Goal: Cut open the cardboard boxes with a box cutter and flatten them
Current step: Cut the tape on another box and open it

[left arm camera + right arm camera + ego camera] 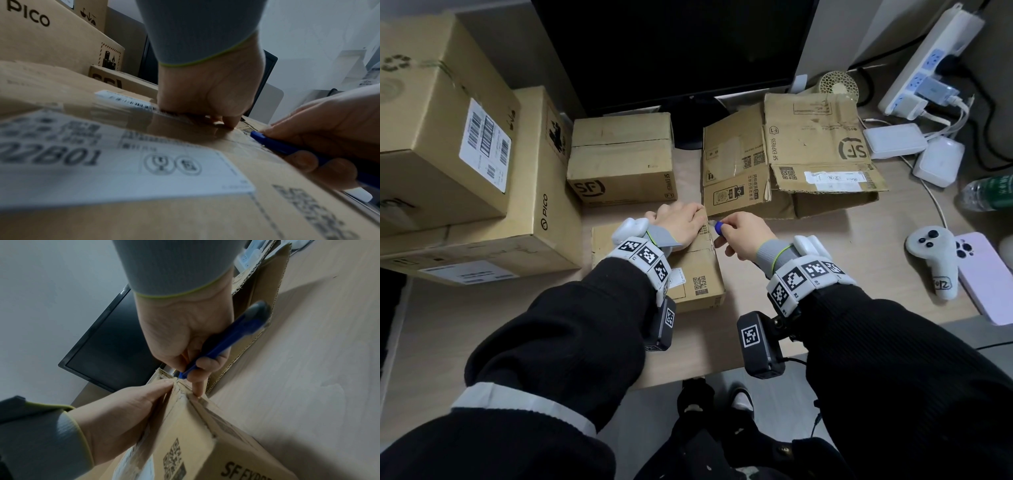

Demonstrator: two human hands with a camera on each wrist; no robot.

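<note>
The small box sits near the front edge of the bench. The left hand lies flat on top, pressing it down. The right hand grips the blue box cutter, its tip at the box's far right corner, so the seam runs back toward the person

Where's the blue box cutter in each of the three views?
Head: box cutter at centre, in the right hand.
Left wrist: box cutter at the right edge, under curled fingers.
Right wrist: box cutter at centre, running diagonally.
Shared landmark: the box corner under the left hand.
</note>
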